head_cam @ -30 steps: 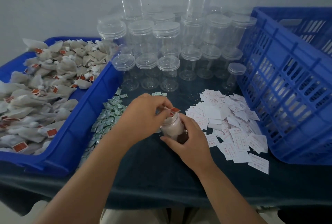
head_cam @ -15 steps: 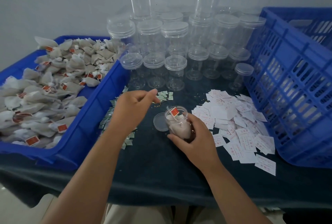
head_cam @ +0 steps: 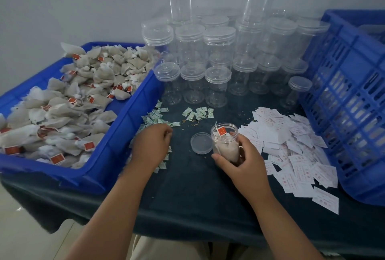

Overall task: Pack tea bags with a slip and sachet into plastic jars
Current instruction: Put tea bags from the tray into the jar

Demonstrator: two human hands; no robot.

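Just right of the counter's middle, the open jar sits in the right hand, whose fingers and thumb curl round its lower half. Its base is hidden behind that hand, so I cannot tell whether it rests on the cloth or is lifted clear. The long axis runs close to upright, with the mouth facing up. A tea bag fills the lower part, though the clear wall blurs its outline, and its red tag shows at the rim. I cannot make out a slip or sachet inside.

The lid lies flat, touching the jar's 9 o'clock side.

The left hand is at 9 o'clock from the lid, knuckles toward me, over the scattered sachets. Its fingers bend downward (the tips are tucked out of my sight), so I cannot tell if they pinch anything.

At 3 o'clock from the jar lies the heap of slips, their print too small to read. Beyond them the blue crate is cut off by the frame edge. At 12 o'clock stand the empty jars, the rear ones hard to separate. At 9 to 10 o'clock the blue tray holds the tea bags, its near left corner cropped.
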